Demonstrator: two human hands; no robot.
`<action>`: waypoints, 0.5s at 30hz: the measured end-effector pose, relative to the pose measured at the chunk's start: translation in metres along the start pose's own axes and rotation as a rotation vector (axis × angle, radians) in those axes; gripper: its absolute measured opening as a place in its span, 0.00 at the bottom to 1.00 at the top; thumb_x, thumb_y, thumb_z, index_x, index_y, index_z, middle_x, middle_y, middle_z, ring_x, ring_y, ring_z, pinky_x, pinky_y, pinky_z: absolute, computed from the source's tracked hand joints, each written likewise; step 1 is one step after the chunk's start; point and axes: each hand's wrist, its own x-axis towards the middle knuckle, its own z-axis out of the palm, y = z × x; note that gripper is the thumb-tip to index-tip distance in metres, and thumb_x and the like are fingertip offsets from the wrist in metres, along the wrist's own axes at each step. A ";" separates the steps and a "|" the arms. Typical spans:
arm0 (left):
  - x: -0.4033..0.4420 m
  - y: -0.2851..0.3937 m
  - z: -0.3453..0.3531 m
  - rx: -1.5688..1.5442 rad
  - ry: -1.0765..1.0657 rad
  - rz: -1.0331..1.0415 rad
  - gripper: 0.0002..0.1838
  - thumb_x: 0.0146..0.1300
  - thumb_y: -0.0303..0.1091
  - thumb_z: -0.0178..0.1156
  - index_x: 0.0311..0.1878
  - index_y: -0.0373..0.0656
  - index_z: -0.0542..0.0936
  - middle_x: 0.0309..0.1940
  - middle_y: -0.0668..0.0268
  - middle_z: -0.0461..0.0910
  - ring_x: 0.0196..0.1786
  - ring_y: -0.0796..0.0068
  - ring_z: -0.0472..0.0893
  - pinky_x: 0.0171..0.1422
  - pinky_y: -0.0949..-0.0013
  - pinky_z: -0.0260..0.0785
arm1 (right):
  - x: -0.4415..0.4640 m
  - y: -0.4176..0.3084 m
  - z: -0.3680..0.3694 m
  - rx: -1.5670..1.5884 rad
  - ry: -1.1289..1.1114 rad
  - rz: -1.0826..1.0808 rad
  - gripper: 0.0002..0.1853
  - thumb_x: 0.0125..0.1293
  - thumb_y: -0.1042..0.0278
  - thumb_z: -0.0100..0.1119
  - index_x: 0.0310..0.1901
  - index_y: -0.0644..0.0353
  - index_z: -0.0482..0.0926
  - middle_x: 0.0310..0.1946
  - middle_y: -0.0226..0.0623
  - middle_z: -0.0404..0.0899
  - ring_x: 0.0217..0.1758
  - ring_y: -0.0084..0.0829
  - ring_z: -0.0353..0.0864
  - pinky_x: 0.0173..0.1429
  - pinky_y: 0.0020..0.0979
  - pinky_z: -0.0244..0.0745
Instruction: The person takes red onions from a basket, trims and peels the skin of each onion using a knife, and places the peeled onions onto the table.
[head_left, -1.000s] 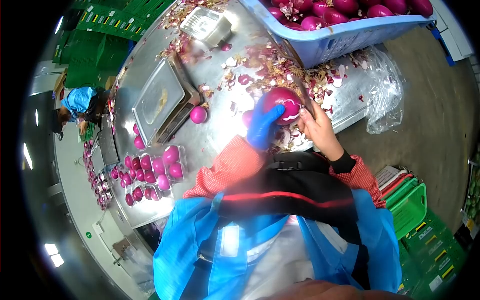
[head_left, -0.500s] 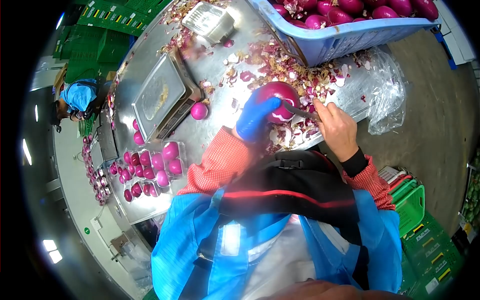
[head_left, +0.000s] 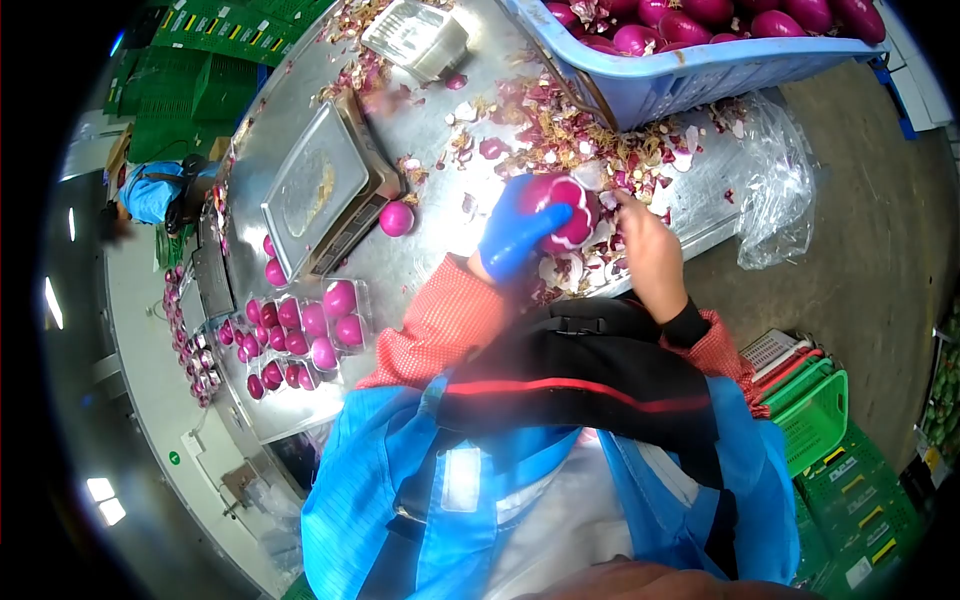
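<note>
A large purple onion (head_left: pixel 575 205) with pale, partly peeled patches is gripped by my left hand (head_left: pixel 515 230), which wears a blue glove. Close to the onion's right side is my bare right hand (head_left: pixel 652 255), its fingers bent and blurred. A knife was in it in the earlier views; its blade cannot be made out clearly here, and a pale piece of peel (head_left: pixel 590 176) shows at the onion's top. Loose onion skins (head_left: pixel 560 135) lie beneath and beyond both hands on the metal table (head_left: pixel 430 225).
A blue crate (head_left: pixel 660 85) of onions stands at the upper right, beside clear plastic (head_left: pixel 775 200). Left are a scale (head_left: pixel 320 195), a loose onion (head_left: pixel 396 218) and packed onions (head_left: pixel 312 320). A clear tray (head_left: pixel 415 40) lies at the back. Another person (head_left: pixel 155 192) is far left.
My right hand has come back toward the onion after moving away to the right. The knife blade, plain half a second ago, is hard to see now. More pale surface shows on the onion.
</note>
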 end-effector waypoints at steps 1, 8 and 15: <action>-0.002 -0.012 -0.003 0.053 0.016 0.021 0.28 0.60 0.32 0.69 0.62 0.35 0.71 0.50 0.56 0.81 0.50 0.66 0.83 0.55 0.65 0.78 | 0.007 0.007 0.002 0.191 -0.094 0.243 0.18 0.74 0.60 0.51 0.58 0.60 0.78 0.22 0.39 0.74 0.21 0.33 0.74 0.29 0.37 0.69; 0.006 0.004 0.006 -0.321 0.062 -0.049 0.28 0.61 0.35 0.66 0.62 0.35 0.71 0.49 0.56 0.81 0.51 0.65 0.83 0.56 0.63 0.78 | -0.018 -0.021 -0.006 -0.163 0.120 -0.283 0.19 0.68 0.64 0.58 0.60 0.53 0.78 0.35 0.41 0.81 0.35 0.44 0.83 0.40 0.39 0.77; 0.006 0.004 0.011 -0.344 0.118 -0.013 0.31 0.62 0.37 0.65 0.65 0.36 0.67 0.52 0.57 0.79 0.52 0.63 0.82 0.57 0.61 0.77 | -0.023 -0.034 -0.014 -0.452 0.214 -0.552 0.31 0.53 0.71 0.67 0.62 0.53 0.76 0.34 0.33 0.75 0.31 0.35 0.79 0.34 0.35 0.75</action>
